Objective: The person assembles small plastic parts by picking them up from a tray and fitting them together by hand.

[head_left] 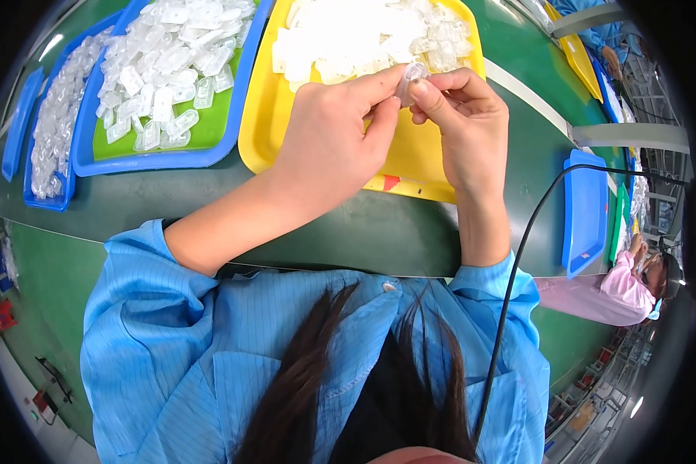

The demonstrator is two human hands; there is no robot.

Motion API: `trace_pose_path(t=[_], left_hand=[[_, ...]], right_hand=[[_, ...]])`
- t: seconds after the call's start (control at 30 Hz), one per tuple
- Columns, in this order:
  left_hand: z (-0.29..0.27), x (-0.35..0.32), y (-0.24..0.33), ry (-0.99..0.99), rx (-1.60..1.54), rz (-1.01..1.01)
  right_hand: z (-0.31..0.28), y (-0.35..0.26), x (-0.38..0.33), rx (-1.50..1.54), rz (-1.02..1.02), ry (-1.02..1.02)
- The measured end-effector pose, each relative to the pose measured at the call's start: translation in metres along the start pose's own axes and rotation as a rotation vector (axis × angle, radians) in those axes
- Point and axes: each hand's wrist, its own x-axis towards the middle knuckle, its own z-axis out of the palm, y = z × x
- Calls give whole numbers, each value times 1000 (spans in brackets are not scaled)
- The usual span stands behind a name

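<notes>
A small clear plastic piece [411,80], rounded at its end, is pinched between both hands above the yellow tray [421,166]. My left hand [339,127] grips it from the left with thumb and forefinger. From the right, my right hand [465,116] holds it between thumb and bent forefinger. Behind my fingers, a heap of clear and whitish plastic pieces [348,39] fills the far part of that tray; glare washes out much of it. The finer shape of the held piece is partly covered by my fingertips.
Left of the yellow tray, a blue tray [158,161] with a green bottom holds many clear plastic pieces [162,77]. A narrower blue tray [50,203] of similar pieces lies beyond it. Rightward are another blue tray [585,205], a black cable [518,271] and a person in pink [603,292].
</notes>
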Motion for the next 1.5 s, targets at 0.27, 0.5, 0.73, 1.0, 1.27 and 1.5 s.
trace_pose_path(t=[0.27,0.5,0.73,1.0,1.27,1.5], left_hand=[[-4,1,4,-90,47,-55],[-8,11,5,-180,-169,-332],[-11,13,3,-211,-441,-399],[-5,10,2,-228,-485,-350],[-6,7,5,-198,-208,-149],[4,3,10,-95,-590,-190]], right_hand=[[7,3,0,-29,-33,46],[11,5,-2,-76,-94,85],[3,-5,-3,-532,-382,47],[0,-8,-9,-843,-668,107],[-2,-11,-7,-929,-821,94],[0,-18,-14,-876,-738,208]])
